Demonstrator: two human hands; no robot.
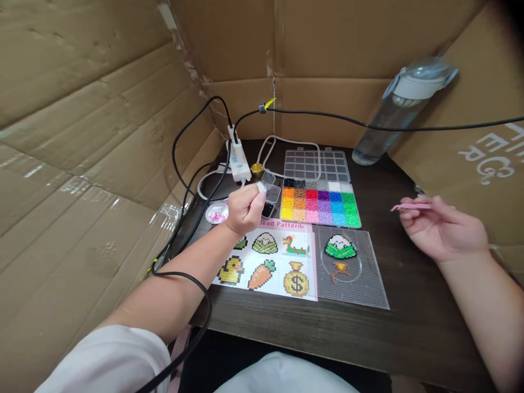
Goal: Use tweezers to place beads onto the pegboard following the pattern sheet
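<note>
My left hand is closed in a fist above the near-left side of the small clear-lidded box of black beads. A small whitish piece shows at its thumb; what it is I cannot make out. My right hand, raised at the right, grips pink tweezers whose bent tip points left. A clear pegboard carries a white-and-green bead figure edged in black. Below that figure, a clear round outline surrounds orange and brown beads. The pattern sheet lies beside the board, partly under my left forearm.
An open bead case holds many colours, its lid folded back. Nearby are a white dish of pink and white beads, a gold cup and a power strip. Black cables cross my left arm. A bottle stands back right; cardboard walls surround the table.
</note>
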